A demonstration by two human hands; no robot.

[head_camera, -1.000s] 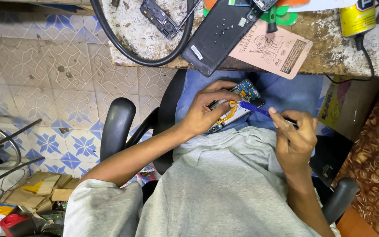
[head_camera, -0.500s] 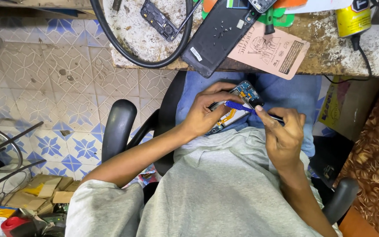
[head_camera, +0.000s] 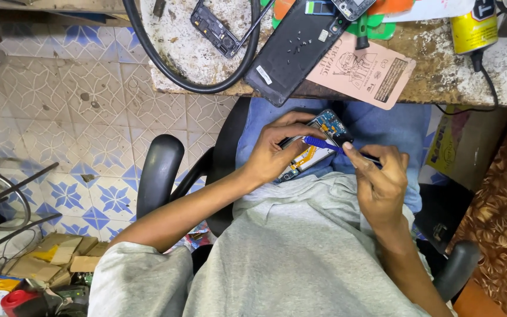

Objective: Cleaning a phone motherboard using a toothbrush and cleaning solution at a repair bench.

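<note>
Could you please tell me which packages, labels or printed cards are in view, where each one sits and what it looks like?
Pink printed card: on the workbench edge, rectangular, dark line drawing and small symbols.
White label: small strip on the black phone back cover lying on the bench.
Yellow can: top right of the bench, cylindrical, yellow with a dark band.
Cardboard box: below the bench at right, yellow-green printed side.
Flattened cartons: floor, lower left, brown and yellow.

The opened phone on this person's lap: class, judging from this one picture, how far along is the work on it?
Done: the black back cover lies off on the workbench, small screws on it, so the phone is opened. In hand: the left hand steadies the opened phone on the lap while the right hand works a blue-handled tool over its exposed board. Left: the phone is uncovered; closing up is not yet done.
</note>
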